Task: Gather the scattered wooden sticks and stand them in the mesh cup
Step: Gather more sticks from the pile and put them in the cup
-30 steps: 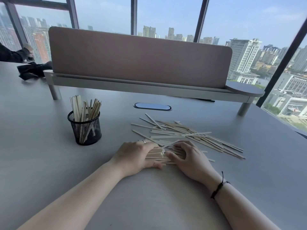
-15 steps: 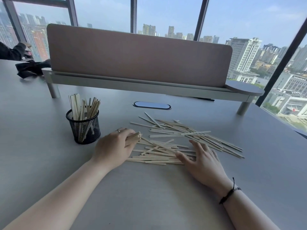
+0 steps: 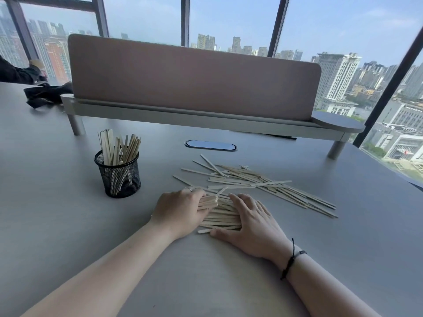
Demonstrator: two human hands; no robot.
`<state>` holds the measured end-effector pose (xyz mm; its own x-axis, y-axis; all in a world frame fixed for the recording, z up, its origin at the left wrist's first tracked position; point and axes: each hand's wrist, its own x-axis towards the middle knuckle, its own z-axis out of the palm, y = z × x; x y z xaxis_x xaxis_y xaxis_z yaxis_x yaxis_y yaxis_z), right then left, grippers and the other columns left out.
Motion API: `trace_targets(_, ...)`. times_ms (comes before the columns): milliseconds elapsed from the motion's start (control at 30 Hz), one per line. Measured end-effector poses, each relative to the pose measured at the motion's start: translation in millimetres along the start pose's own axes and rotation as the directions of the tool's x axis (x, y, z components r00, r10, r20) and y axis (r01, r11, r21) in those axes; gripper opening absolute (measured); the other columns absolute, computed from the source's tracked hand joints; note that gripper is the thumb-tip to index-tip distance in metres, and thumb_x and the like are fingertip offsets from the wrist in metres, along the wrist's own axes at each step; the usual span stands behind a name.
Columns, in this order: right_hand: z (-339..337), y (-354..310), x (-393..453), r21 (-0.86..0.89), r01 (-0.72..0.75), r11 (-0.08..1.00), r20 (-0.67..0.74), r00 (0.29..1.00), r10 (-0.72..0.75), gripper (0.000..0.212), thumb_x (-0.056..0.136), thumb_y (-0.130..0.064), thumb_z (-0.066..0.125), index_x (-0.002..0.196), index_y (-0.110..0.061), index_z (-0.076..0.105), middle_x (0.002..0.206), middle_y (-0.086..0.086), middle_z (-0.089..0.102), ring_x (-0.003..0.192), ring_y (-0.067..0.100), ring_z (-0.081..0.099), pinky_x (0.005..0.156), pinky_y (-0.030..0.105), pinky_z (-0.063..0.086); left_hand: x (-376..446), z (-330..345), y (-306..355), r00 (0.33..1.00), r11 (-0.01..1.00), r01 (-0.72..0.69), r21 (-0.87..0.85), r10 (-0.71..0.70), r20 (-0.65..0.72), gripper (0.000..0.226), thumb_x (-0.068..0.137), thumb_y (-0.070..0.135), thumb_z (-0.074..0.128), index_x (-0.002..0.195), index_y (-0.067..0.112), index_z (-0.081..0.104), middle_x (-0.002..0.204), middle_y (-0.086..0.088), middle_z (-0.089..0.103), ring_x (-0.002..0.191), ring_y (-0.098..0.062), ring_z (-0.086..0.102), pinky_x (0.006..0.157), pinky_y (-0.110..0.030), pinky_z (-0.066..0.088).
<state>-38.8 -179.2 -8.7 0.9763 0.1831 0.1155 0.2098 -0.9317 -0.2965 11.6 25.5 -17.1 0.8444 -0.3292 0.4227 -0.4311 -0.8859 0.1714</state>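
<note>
A black mesh cup (image 3: 120,177) stands left of centre on the grey table with several pale wooden sticks upright in it. A scatter of loose wooden sticks (image 3: 258,183) lies to its right, stretching toward the right. My left hand (image 3: 180,210) is curled around a small bundle of sticks (image 3: 207,201) at the near end of the pile. My right hand (image 3: 253,219) lies flat with fingers spread, pressing on a row of sticks (image 3: 220,219) between the two hands.
A long pink desk divider (image 3: 190,83) on a raised grey shelf crosses the table behind the pile. A cable grommet (image 3: 210,145) sits in the table beyond the sticks. A dark cloth (image 3: 47,94) and another person's sleeve are at the far left.
My left hand came back from near the cup to the pile, still holding its bundle. My right hand slid left onto the sticks, pushing them together toward the left hand.
</note>
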Motion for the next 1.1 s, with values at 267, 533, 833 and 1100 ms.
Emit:
trace_targets(267, 10, -10, 31, 0.005, 0.038, 0.999, -0.059, 0.998, -0.037, 0.095, 0.063, -0.093, 0.047, 0.141, -0.039, 0.04, 0.136, -0.015, 0.047, 0.132, 0.012, 0.038, 0.112, 0.033, 0.027, -4, 0, -7, 0.987, 0.991, -0.075, -0.114, 0.057, -0.151, 0.033, 0.087, 0.06, 0.06, 0.107, 0.036, 0.068, 0.089, 0.005, 0.076, 0.083, -0.026, 0.073, 0.065, -0.034, 0.053)
trace_targets(533, 15, -4, 46, -0.002, 0.047, 0.999, -0.077, 0.996, -0.047, 0.087, 0.064, -0.091, 0.045, 0.131, -0.036, 0.056, 0.117, -0.009, 0.054, 0.119, 0.017, 0.045, 0.1, 0.034, 0.036, 0, -13, -35, 0.9, 0.913, 0.04, -0.405, -0.209, -0.382, 0.049, 0.094, 0.056, 0.051, 0.059, 0.03, 0.03, 0.047, 0.009, 0.033, 0.046, -0.016, 0.037, 0.048, -0.032, 0.032)
trace_targets(833, 12, -6, 46, 0.051, 0.071, 0.996, -0.082, 0.994, -0.066, 0.065, 0.071, -0.079, 0.061, 0.119, -0.036, 0.063, 0.111, -0.006, 0.059, 0.112, 0.019, 0.053, 0.096, 0.033, 0.039, -1, -10, -29, 0.909, 0.891, 0.068, -0.45, -0.24, -0.339, 0.052, 0.093, 0.054, 0.055, 0.057, 0.029, 0.028, 0.045, 0.007, 0.031, 0.046, -0.011, 0.035, 0.049, -0.034, 0.032)
trace_targets(1100, 8, -12, 50, -0.052, 0.055, 0.997, -0.075, 0.995, -0.058, 0.062, 0.078, -0.077, 0.055, 0.103, -0.021, 0.053, 0.092, 0.0, 0.063, 0.088, 0.028, 0.06, 0.065, 0.034, 0.037, 0, -9, -34, 0.903, 0.876, 0.107, -0.471, -0.283, -0.322, 0.053, 0.092, 0.058, 0.053, 0.057, 0.023, 0.033, 0.045, 0.005, 0.032, 0.045, -0.01, 0.036, 0.049, -0.036, 0.035)
